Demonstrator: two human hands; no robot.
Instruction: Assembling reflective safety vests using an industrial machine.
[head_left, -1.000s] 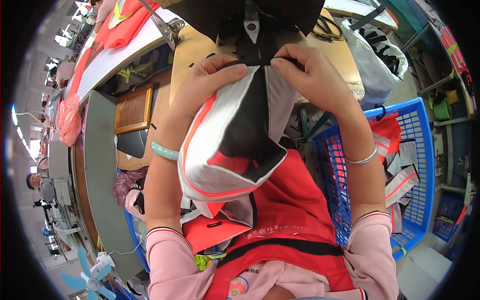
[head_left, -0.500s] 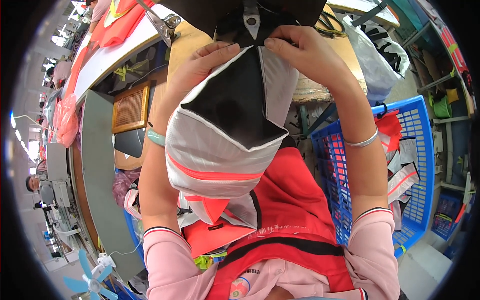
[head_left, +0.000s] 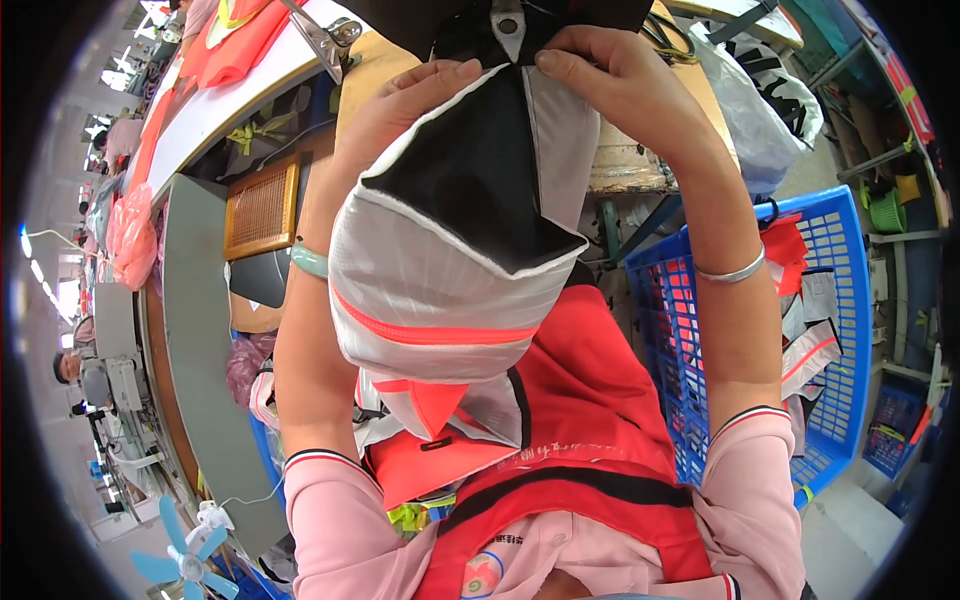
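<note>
A silver-grey fabric piece with a coral-red stripe and black lining hangs between my arms, its white edge folded open. My left hand pinches the far end of that edge on the left. Opposite it, my right hand is closed on the grey fabric flap, thumb and forefinger pressed together. Between my hands, a pointed metal part of a dark machine stands just beyond the fabric's far tip. More grey and coral fabric lies on my lap over a red apron.
A blue plastic basket with fabric pieces stands at my right. Beyond it sits a white sack of black strips. On the left are a grey panel, a wooden-framed woven panel and a blue fan.
Both hands and the fabric have moved slightly farther away, towards the machine. The near corner of the fabric's opening has also shifted a little to the right and up.
</note>
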